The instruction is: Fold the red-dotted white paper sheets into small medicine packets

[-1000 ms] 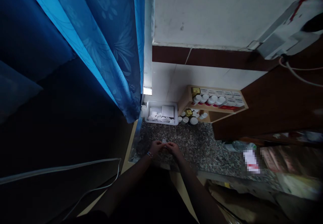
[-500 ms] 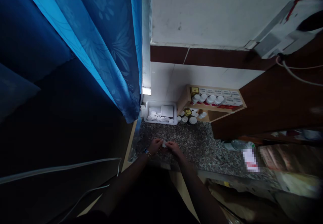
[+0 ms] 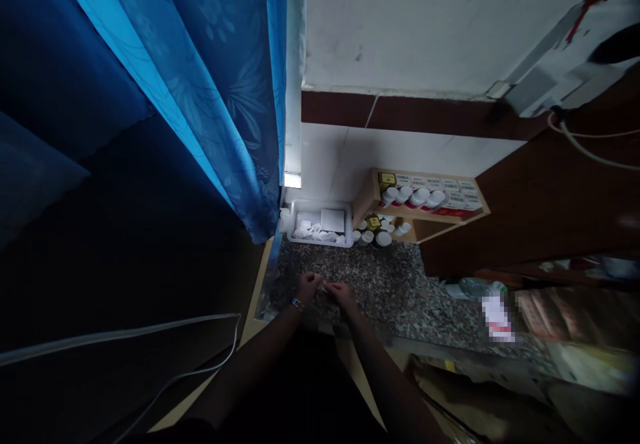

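Over the speckled stone counter (image 3: 390,284), my left hand (image 3: 309,288) and my right hand (image 3: 342,293) meet, fingers pinched together. Between their fingertips is a small piece of white paper (image 3: 323,287), mostly covered by the fingers; whether it is folded around anything cannot be seen. A bracelet or watch (image 3: 298,305) circles my left wrist. Just beyond my hands, a white plastic tray (image 3: 320,244) holds several small folded white paper packets (image 3: 315,232) and a stack of square white paper (image 3: 333,221).
Right of the tray stands a wooden shelf (image 3: 425,217) with white-capped bottles (image 3: 419,197) and small boxes (image 3: 456,201). A blue curtain (image 3: 215,84) hangs at left. A clear plastic bottle (image 3: 473,288) and brown packages (image 3: 555,314) lie at the counter's right.
My hands have shifted slightly, with the left one turned more upright. Less of the white paper shows between the fingers. The view has moved a little.
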The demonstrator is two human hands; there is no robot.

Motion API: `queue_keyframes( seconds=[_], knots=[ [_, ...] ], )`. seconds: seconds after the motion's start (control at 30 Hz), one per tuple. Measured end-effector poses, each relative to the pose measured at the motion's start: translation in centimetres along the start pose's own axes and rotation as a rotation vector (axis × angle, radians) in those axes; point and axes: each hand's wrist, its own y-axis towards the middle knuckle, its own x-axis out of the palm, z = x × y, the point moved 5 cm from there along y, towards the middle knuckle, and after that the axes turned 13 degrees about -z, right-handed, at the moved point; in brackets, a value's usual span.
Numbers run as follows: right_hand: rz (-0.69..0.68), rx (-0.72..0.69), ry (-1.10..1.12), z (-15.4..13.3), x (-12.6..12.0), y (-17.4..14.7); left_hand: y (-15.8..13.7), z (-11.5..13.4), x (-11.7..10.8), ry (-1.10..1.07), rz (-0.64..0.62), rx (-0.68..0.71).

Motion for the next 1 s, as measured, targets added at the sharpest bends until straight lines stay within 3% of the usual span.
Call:
queue_keyframes(
  seconds=[0.2,0.37,0.53,0.77,1.0],
  knots=[
    [-0.028,0.001,-0.013,-1.1,0.3,-0.7,0.0,1.2,-0.4,-0.016,0.002,0.006],
    [-0.073,-0.034,-0.125,-1.6,0.2,-0.9,0.6,2.0,-0.4,0.019,-0.098,-0.016],
    [-0.003,-0.114,-0.076,-0.7,0.9,-0.9,0.6,2.7,-0.7,0.047,0.003,0.025],
    [0.173,-0.135,0.068,0.9,0.2,-1.4,-0.5,-0.1,1.1,-0.287,-0.159,-0.21],
    [0.152,-0.1,0.136,1.2,0.8,-1.4,-0.3,-1.2,1.0,-0.214,-0.007,-0.194]
  ],
)
